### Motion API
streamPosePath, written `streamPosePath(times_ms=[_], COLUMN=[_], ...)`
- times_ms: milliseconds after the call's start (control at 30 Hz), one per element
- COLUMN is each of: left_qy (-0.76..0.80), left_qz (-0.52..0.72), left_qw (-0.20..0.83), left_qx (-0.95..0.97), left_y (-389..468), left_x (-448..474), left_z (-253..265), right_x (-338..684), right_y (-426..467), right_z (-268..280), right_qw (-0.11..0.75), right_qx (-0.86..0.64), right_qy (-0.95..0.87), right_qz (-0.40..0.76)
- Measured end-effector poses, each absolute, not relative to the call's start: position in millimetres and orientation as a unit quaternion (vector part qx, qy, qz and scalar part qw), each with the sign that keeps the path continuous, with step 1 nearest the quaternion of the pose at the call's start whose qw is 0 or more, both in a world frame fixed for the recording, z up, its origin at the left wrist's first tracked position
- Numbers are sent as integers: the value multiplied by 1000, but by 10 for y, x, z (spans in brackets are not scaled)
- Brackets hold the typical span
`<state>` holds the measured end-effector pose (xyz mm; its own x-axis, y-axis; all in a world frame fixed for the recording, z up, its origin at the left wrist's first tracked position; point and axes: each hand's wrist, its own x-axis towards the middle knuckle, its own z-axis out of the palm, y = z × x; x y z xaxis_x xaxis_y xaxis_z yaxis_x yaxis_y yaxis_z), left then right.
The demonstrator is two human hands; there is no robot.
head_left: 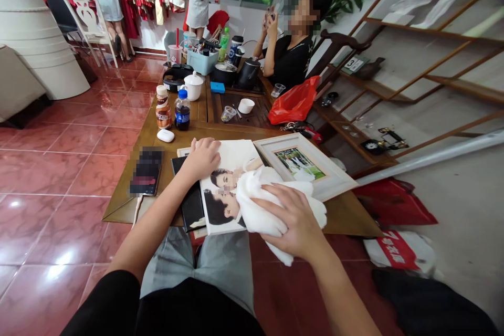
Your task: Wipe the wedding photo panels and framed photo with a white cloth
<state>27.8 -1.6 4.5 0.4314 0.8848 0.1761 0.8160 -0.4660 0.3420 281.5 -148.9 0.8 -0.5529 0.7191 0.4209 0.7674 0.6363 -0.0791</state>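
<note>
A white cloth (254, 194) is bunched under my right hand (291, 220), whose fingers wrap over it. It covers the right part of a large photo panel (238, 155) that shows two people, and one end of it hangs past the table's front edge. My left hand (203, 157) lies on the panel's upper left corner, fingers stretched out and holding nothing. A dark flat board (192, 205) sticks out beneath the panel on the left. To the right, a pale picture frame (334, 168) with a small outdoor photo lies partly under the cloth.
On the wooden table (118, 202) are a phone (146, 173) with a cable, a white case (166, 136), a blue-capped bottle (182, 113), a brown drink bottle (163, 110) and a red plastic bag (295, 102). A person (291, 52) sits across. Wooden shelves (394, 94) stand right.
</note>
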Motion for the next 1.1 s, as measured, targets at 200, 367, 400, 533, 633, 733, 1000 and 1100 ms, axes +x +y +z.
streamPosePath(times_ms=[200,367,400,533,633,733,1000,1100], left_qy=[504,501,500,493,493,496,504,503], left_qz=[166,168,169,170,165,160,167,169], left_qw=[101,102,102,98,95,96,90,94], left_qx=[842,843,843,848,849,848,843,843], left_y=[-29,-37,-35,-25,-21,-22,-48,-47], left_x=[278,272,270,268,272,281,291,289], left_z=[61,64,61,58,64,71,72,67], right_x=[2813,2529,2484,2408,2458,2541,2496,2461], right_y=[-1585,-1572,-1550,-1354,-1104,-859,-1023,-1270], right_z=[1,61,69,89,84,53,62,86], right_qw=[223,211,205,186,183,184,179,176], right_qx=[-435,-397,-394,-411,-439,-473,-463,-410], right_qy=[-868,-891,-895,-892,-879,-861,-867,-894], right_qz=[-88,-54,-47,-23,-20,-32,-51,-39])
